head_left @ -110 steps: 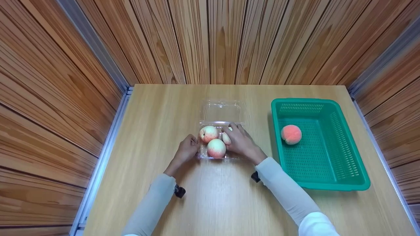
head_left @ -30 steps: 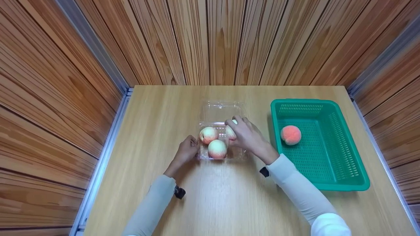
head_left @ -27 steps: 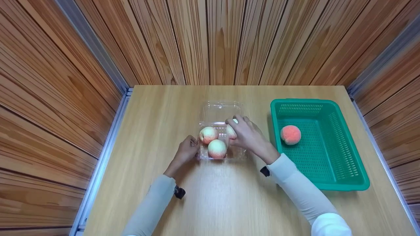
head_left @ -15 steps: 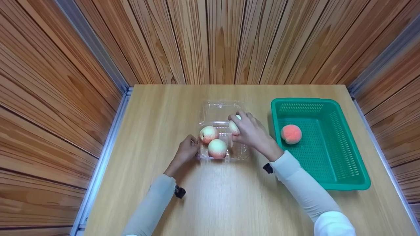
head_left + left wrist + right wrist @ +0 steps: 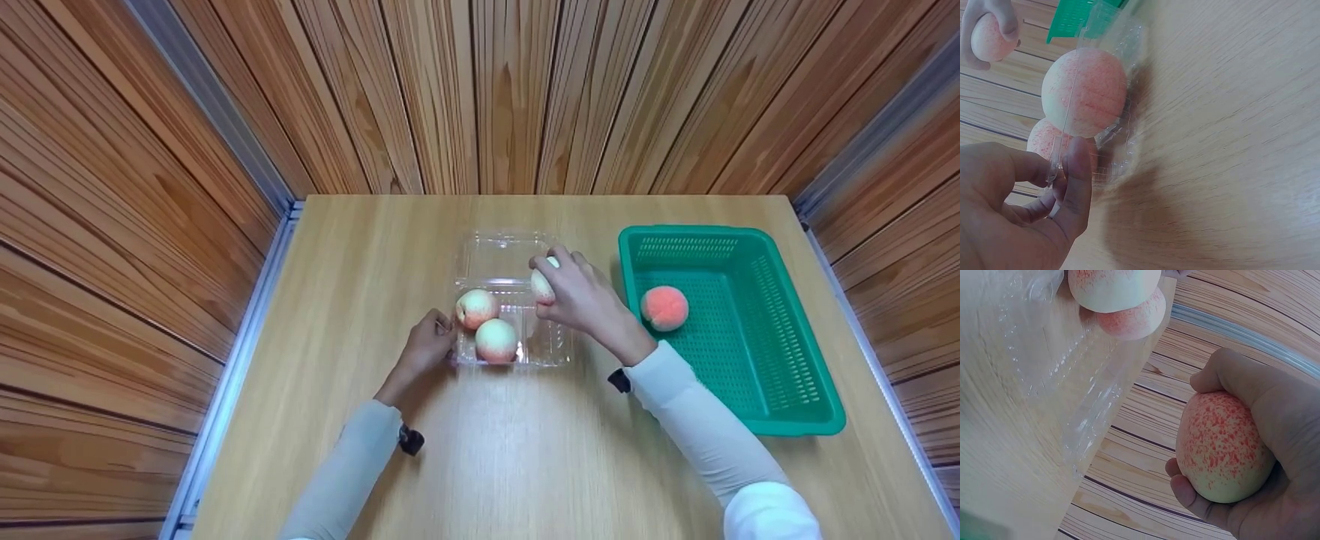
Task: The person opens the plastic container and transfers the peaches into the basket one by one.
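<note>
A clear plastic clamshell box (image 5: 546, 341) lies with its lid folded back on the table. Two pale peaches with a red blush sit in its left half, a rear peach (image 5: 477, 309) and a front peach (image 5: 496, 340). My left hand (image 5: 429, 341) pinches the box's left rim between thumb and fingers, plain in the left wrist view. Over the right side of the box, my right hand (image 5: 581, 296) grips another pale peach (image 5: 1224, 447), its fingers curled round it. That peach is raised off the box floor.
To the right stands a green plastic basket (image 5: 739, 427) with slotted walls. A fuzzy pink-orange peach (image 5: 665, 308) lies inside it, near the left wall. Wood-panelled walls (image 5: 517, 97) enclose the table's back and sides.
My right hand has lifted its peach out of the box's right half and moved up and right with it. The left hand keeps its place at the rim.
</note>
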A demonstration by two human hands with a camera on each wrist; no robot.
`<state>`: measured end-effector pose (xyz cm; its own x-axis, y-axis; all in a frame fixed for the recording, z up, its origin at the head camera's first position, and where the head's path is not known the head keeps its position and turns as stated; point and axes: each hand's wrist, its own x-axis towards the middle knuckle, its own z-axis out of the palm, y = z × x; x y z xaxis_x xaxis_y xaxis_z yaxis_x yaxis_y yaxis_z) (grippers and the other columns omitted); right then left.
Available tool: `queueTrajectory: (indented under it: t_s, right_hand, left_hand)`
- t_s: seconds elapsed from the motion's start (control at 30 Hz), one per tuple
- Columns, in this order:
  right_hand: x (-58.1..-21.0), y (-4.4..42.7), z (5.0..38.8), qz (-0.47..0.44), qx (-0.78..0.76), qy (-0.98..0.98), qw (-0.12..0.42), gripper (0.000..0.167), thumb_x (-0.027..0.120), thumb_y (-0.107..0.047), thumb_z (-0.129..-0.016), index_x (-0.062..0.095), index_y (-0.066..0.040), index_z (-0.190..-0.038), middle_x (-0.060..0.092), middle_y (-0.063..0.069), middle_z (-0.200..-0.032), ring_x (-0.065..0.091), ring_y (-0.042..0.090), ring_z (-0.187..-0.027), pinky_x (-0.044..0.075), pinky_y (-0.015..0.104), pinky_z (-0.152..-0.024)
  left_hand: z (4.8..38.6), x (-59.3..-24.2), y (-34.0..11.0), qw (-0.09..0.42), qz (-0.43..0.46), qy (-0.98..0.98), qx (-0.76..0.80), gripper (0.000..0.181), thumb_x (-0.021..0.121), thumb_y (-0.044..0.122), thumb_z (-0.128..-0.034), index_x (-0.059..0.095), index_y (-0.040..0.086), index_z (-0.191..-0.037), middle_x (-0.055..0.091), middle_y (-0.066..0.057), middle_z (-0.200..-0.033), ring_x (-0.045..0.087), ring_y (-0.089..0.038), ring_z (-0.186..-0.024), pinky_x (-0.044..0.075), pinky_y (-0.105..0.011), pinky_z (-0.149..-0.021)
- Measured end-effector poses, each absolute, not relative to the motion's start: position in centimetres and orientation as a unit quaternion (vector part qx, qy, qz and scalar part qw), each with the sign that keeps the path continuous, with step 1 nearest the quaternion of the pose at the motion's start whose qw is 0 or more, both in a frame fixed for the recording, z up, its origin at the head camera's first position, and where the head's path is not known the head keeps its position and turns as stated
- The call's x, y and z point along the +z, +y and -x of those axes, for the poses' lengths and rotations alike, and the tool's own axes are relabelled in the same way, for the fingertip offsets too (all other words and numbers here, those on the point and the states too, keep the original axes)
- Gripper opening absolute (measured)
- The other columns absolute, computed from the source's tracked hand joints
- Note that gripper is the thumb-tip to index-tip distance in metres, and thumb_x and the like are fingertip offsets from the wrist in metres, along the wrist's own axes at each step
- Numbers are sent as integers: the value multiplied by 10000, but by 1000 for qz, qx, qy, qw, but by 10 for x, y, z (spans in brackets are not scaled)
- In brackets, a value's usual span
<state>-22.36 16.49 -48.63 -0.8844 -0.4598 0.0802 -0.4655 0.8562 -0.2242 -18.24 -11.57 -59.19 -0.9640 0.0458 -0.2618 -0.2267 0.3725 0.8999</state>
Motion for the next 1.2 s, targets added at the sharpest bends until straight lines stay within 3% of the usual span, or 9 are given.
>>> queueTrajectory:
  t_s: [0.23,0.43,0.83,1.2]
  right_hand:
    - [-484,170,224,-237,110,-965,21,678,893,-331,-836,574,-163,-1410,573,192,-1360,646,418,-1157,645,531,-896]
    - [-482,177,225,-239,105,-965,36,677,890,-342,-834,577,-157,-1405,581,186,-1320,646,395,-1106,654,508,-861]
    - [-475,185,227,-227,107,-968,27,712,914,-360,-827,584,-160,-1425,588,200,-1317,643,404,-1108,628,562,-932]
    - [-475,196,228,-231,115,-964,55,649,886,-286,-801,622,-115,-1369,616,211,-1273,655,429,-1088,649,551,-836]
  left_hand:
    - [182,-590,-115,143,65,799,581,103,606,85,-1047,518,39,-1021,542,-51,-806,705,-246,-628,656,-432,-620]
    - [183,-590,-115,141,69,807,570,111,613,93,-1046,519,42,-1016,543,-46,-786,691,-227,-619,635,-387,-589]
    - [183,-591,-115,143,71,813,560,96,602,99,-1056,525,44,-1037,567,-55,-763,686,-236,-623,581,-331,-569]
    - [182,-591,-116,126,59,819,556,122,627,96,-1034,528,28,-1015,546,-28,-740,689,-225,-586,547,-276,-539]
